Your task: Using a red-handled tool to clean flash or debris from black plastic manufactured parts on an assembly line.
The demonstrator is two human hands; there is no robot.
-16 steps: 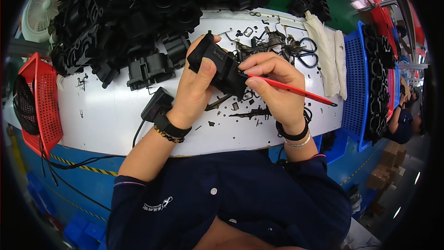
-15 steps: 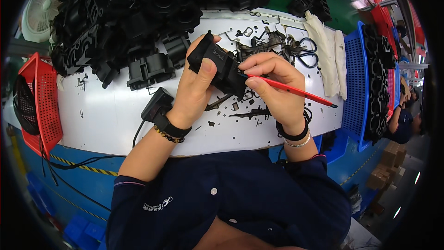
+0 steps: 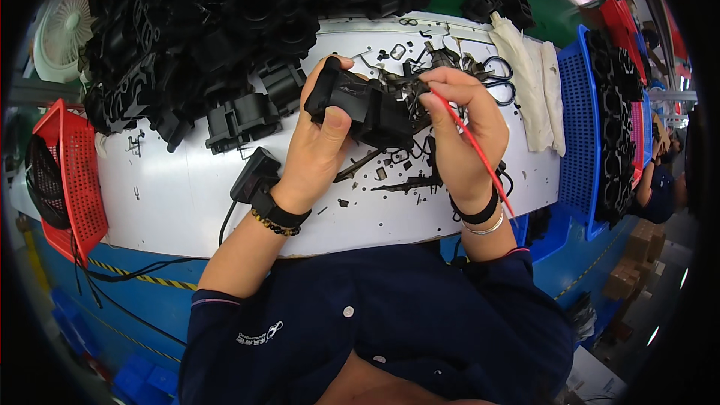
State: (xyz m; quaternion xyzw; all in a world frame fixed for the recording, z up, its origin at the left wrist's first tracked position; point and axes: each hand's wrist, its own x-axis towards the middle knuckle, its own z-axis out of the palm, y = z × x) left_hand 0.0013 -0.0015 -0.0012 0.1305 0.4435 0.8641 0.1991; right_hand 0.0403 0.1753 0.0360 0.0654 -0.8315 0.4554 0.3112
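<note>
My left hand (image 3: 319,142) is wrapped round a black moulded plastic housing (image 3: 360,109), the thumb lying across its near side. The housing is held tilted above the white table. To its right, my right hand (image 3: 476,131) pinches a slim red pen-shaped tool (image 3: 478,148). The tool's far end slants down past the wrist toward the table's edge, and its working tip is hidden at the fingers. Behind the right fingertips lie dark plastic scraps (image 3: 446,60) and black-handled scissors (image 3: 501,91).
A big heap of black housings (image 3: 202,22) covers the back left. Red basket (image 3: 75,187) stands left; blue basket (image 3: 577,135) with black parts stands right. Pale gloves or cloths (image 3: 529,86) lie beside the scraps. A corded black device (image 3: 256,174) sits by my left wrist.
My right hand has drawn away from the housing, up and to the right. The red tool has swung steeper, its far end now pointing lower. The left hand has turned the housing slightly.
</note>
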